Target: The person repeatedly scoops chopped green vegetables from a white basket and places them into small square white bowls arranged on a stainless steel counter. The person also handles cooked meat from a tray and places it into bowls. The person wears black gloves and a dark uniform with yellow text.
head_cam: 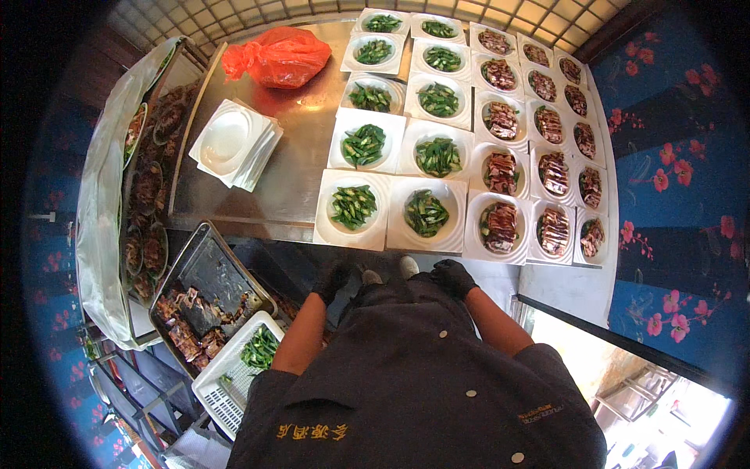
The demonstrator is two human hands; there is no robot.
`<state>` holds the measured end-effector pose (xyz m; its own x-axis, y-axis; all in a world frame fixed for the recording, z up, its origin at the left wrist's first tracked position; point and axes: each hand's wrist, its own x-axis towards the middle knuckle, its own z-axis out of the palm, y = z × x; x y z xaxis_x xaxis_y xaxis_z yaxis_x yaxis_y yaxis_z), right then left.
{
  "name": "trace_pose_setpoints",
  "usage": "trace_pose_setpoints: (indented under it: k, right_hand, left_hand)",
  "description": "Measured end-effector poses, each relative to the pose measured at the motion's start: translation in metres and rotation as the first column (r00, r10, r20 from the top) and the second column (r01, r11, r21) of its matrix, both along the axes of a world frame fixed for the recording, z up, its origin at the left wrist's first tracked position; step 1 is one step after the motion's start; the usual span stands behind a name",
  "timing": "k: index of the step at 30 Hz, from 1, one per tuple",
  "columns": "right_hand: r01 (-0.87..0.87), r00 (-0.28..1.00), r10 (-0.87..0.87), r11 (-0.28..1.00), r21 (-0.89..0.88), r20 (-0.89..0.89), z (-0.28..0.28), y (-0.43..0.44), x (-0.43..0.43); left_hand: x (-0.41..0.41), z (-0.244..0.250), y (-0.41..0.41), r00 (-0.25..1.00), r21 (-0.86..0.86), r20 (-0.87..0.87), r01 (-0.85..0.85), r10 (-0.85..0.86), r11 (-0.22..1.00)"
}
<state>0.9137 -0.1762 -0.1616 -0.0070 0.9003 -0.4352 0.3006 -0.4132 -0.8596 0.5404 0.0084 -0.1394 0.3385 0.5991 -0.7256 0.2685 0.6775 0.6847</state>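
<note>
My left hand, in a black glove, hangs below the table's front edge, beside my dark clothing. Its fingers blend into the shadow, and I make out nothing held. Close to my body on the other side is my right hand, also gloved in black, with its fingers curled; whether it grips anything is hidden. Square white plates stand in rows beyond the hands. Sliced green vegetables fill the nearer left ones, such as this plate, while sliced dark meat lies over greens in the right-hand ones, such as this plate.
A knotted red plastic bag and a stack of white plates rest on the metal tabletop. Left of me are a black tray with meat pieces, a white basket of greens, and a rack under plastic sheeting.
</note>
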Motion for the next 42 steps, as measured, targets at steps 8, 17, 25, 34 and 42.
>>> trace_pose_setpoints:
  k: [8, 17, 25, 34, 42]
  right_hand:
    - [0.355, 0.707, -0.531, 0.838, -0.414, -0.468, 0.072, 0.028, -0.001]
    - [0.317, 0.895, -0.317, 0.947, -0.053, -0.315, 0.117, 0.045, 0.015]
    - [0.347, 0.709, -0.456, 0.890, -0.297, -0.537, 0.142, 0.093, 0.029]
    - [0.417, 0.398, -0.827, 0.548, -0.725, -0.396, 0.156, 0.141, 0.035]
    - [0.462, 0.673, -0.616, 0.782, -0.418, -0.409, 0.153, 0.159, 0.020]
  left_hand:
    - [-0.032, -0.020, 0.004, 0.920, -0.128, 0.098, -0.367, 0.380, 0.921]
    - [0.046, 0.103, 0.244, 0.983, 0.373, 0.055, -0.182, 0.174, 0.910]
    - [0.173, 0.046, 0.471, 0.972, 0.480, -0.208, 0.197, -0.108, 0.855]
    - [0.232, 0.043, 0.508, 0.947, 0.161, -0.066, 0.320, -0.313, 0.934]
    - [0.173, 0.006, 0.541, 0.980, 0.090, 0.014, 0.197, -0.199, 0.976]
